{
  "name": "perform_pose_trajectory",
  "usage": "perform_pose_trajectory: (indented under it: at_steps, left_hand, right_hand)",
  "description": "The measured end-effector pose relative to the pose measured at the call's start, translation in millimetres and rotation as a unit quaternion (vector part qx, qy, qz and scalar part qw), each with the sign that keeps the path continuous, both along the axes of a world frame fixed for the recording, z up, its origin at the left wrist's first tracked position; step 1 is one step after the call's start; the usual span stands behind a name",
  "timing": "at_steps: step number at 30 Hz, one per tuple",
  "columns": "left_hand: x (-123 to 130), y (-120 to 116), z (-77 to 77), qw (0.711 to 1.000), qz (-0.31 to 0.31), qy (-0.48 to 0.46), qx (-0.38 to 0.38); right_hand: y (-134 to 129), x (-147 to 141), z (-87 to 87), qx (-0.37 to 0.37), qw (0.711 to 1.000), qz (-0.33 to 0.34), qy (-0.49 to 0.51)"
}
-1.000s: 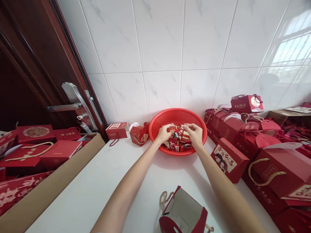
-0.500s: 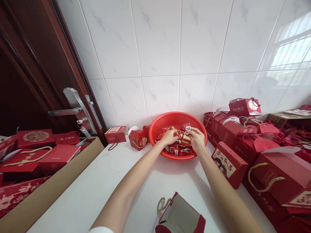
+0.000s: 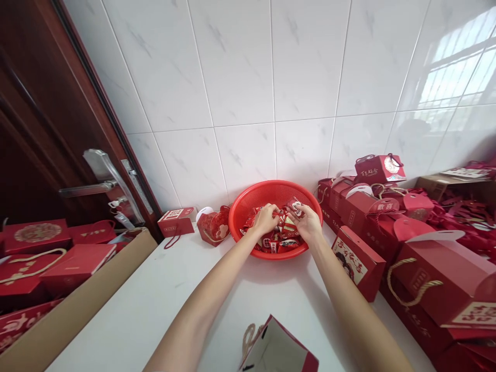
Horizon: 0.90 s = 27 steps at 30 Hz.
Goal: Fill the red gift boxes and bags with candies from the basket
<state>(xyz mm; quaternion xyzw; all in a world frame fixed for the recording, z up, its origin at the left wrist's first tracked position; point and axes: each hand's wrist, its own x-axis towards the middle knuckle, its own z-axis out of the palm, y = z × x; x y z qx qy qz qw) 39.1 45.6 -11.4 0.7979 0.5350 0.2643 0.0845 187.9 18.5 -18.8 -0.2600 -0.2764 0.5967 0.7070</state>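
A round red plastic basket [image 3: 253, 194] stands against the wall, with red-wrapped candies [image 3: 273, 247] heaped inside. Over the left part of the heap, my left hand [image 3: 265, 220] has its fingers curled around a small red-wrapped candy, mostly hidden by them. My right hand [image 3: 310, 225] is at the basket's right side, a red candy packet [image 3: 296, 206] with a white label at its fingertips. Between my forearms, at the bottom edge, lies a red gift box [image 3: 281, 349] with its pale inside facing me and a rope handle beside it.
Two small red boxes, one a plain carton [image 3: 177, 222] and one heart-shaped [image 3: 213, 226], stand left of the basket. Stacked red gift boxes [image 3: 437, 268] crowd the right side. A cardboard carton [image 3: 112, 279] of red boxes is at left, near the door handle [image 3: 89, 189].
The view has shifted slightly, moving the scene left. My right hand's fingers have spread a little around the packet, which sits lower in the basket. My left hand stays over the candies.
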Motion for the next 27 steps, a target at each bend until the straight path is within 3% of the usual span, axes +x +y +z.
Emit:
perform_pose_trajectory:
  at_steps: [3, 7, 11, 20, 24, 27]
  left_hand:
    - [6, -6, 3.0, 0.998, -0.061, -0.008, -0.026]
    - [15, -14, 2.4, 0.98, -0.159, 0.015, -0.119]
    - [18, -16, 1.6, 0.959, -0.201, 0.039, -0.194]
    - [13, -15, 3.5, 0.923, -0.227, 0.008, -0.31]
    - [14, -19, 3.5, 0.923, -0.212, -0.055, -0.318]
    - [11, -19, 4.0, 0.933, -0.17, -0.131, -0.29]
  right_hand:
    - [2, 2, -0.9, 0.007, 1.0, 0.001, -0.026]
    - [3, 9, 1.1, 0.007, 0.999, -0.002, -0.036]
    - [-1, 15, 7.0, -0.014, 1.0, 0.001, -0.002]
    - [-1, 15, 4.7, -0.021, 0.998, 0.007, -0.057]
    - [-4, 10, 6.1, -0.077, 0.997, 0.003, -0.03]
    - [-4, 10, 6.3, -0.075, 0.997, -0.004, -0.037]
